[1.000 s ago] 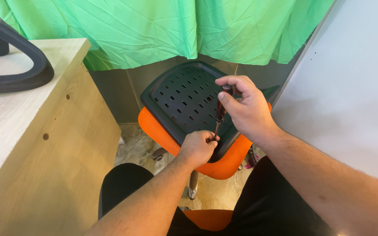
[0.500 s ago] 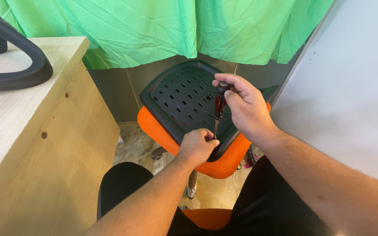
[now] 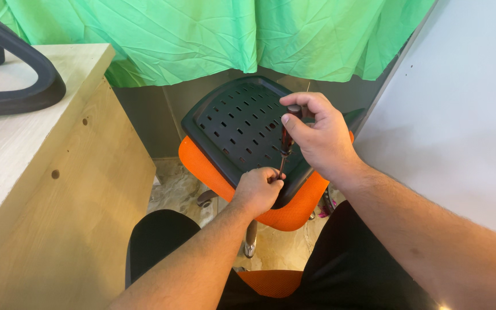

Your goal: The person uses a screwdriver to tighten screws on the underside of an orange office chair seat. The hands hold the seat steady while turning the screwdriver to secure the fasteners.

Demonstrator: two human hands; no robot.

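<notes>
Centre frame: right hand (image 3: 317, 135) fingers pinch the screwdriver (image 3: 285, 143) handle top; left hand (image 3: 258, 189) fingers curl round its tip at the black slotted seat plate (image 3: 233, 123). Best keep the shaft upright and press straight down so the tip stays seated.

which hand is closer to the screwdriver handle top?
Right. The right hand grips the top of the screwdriver handle; the left hand is lower, closed at the shaft's tip against the black perforated seat panel.

Wooden cabinet (image 3: 58, 189) close left, white panel (image 3: 466, 115) right, perhaps narrow floor gap between.
</notes>
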